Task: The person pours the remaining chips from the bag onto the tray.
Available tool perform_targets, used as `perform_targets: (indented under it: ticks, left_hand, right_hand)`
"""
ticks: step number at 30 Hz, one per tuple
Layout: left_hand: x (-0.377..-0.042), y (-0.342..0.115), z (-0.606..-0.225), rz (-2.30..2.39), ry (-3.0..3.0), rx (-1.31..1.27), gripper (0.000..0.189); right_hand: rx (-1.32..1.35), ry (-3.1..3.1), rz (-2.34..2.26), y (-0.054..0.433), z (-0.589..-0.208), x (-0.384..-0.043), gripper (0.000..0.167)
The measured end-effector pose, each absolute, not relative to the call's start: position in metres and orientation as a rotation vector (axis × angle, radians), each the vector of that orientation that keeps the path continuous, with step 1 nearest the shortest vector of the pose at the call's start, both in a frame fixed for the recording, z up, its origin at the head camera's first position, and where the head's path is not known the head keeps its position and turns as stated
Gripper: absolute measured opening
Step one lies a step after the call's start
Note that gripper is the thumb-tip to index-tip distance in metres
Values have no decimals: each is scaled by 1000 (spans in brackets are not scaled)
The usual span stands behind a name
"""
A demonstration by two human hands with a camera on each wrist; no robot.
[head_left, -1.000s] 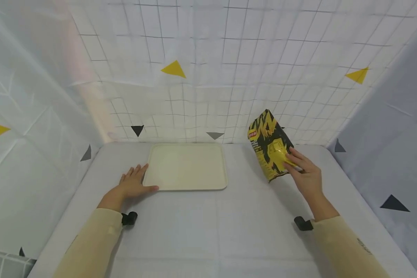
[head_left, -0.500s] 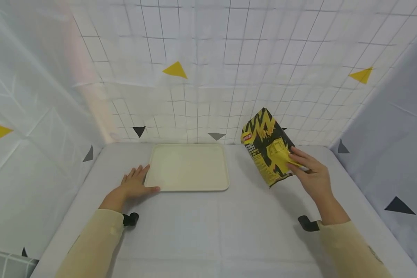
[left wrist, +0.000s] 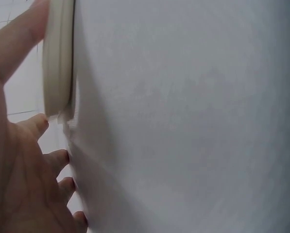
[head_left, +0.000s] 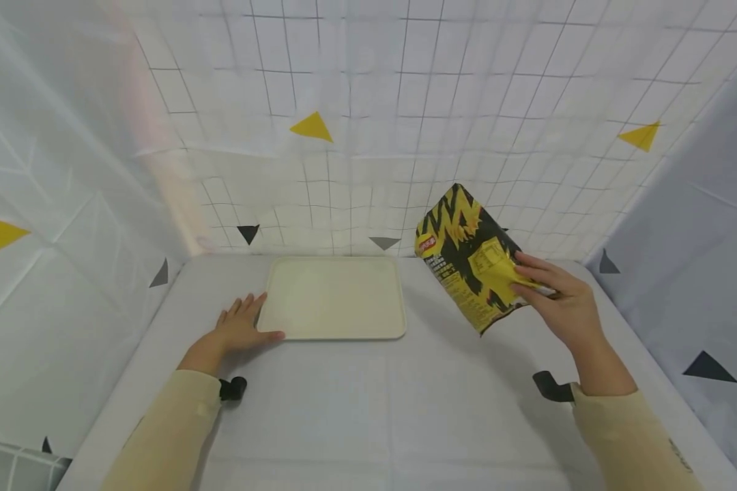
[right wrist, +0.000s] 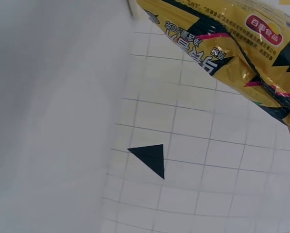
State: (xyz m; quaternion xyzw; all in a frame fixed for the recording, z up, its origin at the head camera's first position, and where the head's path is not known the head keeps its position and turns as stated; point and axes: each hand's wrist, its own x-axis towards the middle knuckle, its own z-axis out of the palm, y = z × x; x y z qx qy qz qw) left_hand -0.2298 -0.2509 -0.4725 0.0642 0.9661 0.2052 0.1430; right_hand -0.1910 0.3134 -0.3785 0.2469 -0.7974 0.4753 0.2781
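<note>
A cream rectangular tray [head_left: 331,299] lies flat at the back of the table, left of centre. My left hand [head_left: 235,329] rests at its front left corner, fingers spread along the left side and thumb on the front edge. From the left wrist, the thumb touches the tray's rim [left wrist: 59,63], and several fingertips reach down to the cloth. To the right, my right hand [head_left: 568,307] pinches a black and yellow snack bag [head_left: 463,249] by its lower right part, holding it tilted above the table. The right wrist view shows the crinkled bag [right wrist: 232,43], but little of the hand.
A white cloth [head_left: 344,409] covers the table. Behind it hangs a white sheet [head_left: 368,164] with grid lines and triangles, and grey-white sheets [head_left: 682,273] close off both sides. Each wrist wears a small black camera mount [head_left: 553,387].
My right hand has shifted slightly right, and the snack bag has turned so that its upper end swings left. My left hand stays at the tray corner. The whole view has drifted slightly.
</note>
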Motion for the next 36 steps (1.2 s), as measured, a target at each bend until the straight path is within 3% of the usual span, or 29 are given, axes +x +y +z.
perform_targets:
  ticks: [19, 36]
  left_hand:
    - [-229, -250, -470, 607, 2775, 184, 116]
    - [-231, -252, -472, 599, 2776, 187, 117]
  right_hand:
    - [602, -2396, 1218, 283, -336, -203, 36]
    - [850, -2618, 1047, 249, -304, -237, 31]
